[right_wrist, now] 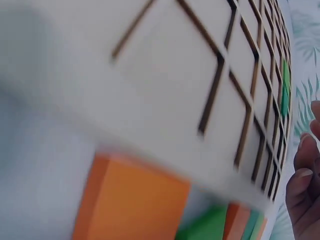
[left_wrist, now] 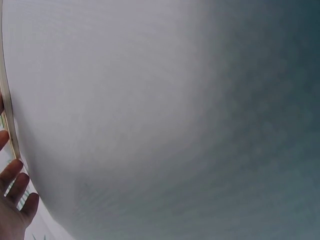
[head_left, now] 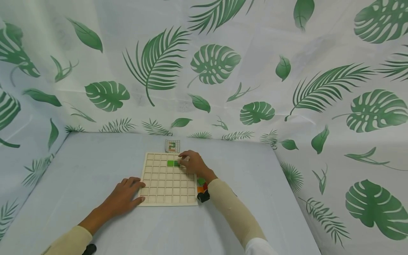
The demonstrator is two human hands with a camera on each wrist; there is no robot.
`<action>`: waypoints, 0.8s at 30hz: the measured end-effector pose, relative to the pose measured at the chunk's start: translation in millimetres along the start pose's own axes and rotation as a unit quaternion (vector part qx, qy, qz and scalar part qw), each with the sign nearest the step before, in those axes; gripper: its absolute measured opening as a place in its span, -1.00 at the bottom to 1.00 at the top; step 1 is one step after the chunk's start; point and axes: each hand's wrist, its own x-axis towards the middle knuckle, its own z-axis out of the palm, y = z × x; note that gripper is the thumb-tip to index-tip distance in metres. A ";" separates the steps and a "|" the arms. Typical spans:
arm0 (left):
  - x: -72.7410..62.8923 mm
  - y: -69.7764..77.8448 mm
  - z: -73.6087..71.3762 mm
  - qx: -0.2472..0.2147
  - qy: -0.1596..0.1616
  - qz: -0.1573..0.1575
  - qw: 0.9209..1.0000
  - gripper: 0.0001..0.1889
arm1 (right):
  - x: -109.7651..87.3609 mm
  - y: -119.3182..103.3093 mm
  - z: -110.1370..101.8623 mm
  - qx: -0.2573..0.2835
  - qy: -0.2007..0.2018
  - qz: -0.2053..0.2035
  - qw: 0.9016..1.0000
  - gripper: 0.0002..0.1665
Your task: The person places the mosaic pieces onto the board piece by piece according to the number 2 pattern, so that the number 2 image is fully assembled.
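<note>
A pale square grid board (head_left: 159, 184) lies flat on the table. Two green square pieces, a bright one (head_left: 170, 163) and a darker one (head_left: 176, 163), sit side by side in cells near its far edge. My right hand (head_left: 192, 163) reaches over the board's far right part, its fingertips right at the darker piece. In the right wrist view the fingers (right_wrist: 302, 185) are bent at the frame's edge; I cannot tell whether they pinch anything. My left hand (head_left: 127, 193) rests along the board's left edge, fingers spread and fingertips on the rim.
Orange (right_wrist: 132, 200), green (head_left: 200, 181) and red (head_left: 205, 186) blocks lie by the board's right edge, partly under my right forearm. A small card with a coloured grid pattern (head_left: 172, 146) stands beyond the far edge. Leaf-printed sheeting (head_left: 223, 106) surrounds the table.
</note>
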 end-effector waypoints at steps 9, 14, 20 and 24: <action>0.3 0.1 -0.7 0.003 0.001 0.004 1.000 -0.53 | -15.0 26.6 -25.6 -0.003 0.051 0.029 0.998 -0.71; -0.5 0.7 -1.8 -0.001 0.003 0.000 1.000 -0.53 | -22.1 38.9 -33.2 0.008 0.069 0.066 0.995 -0.71; -0.1 0.4 -1.0 -0.002 0.004 0.001 1.000 -0.53 | -27.1 50.8 -40.2 0.005 0.083 0.108 0.991 -0.67; 0.1 0.1 -0.7 -0.002 0.005 0.004 1.000 -0.53 | -29.1 56.9 -43.2 -0.003 0.076 0.133 0.988 -0.65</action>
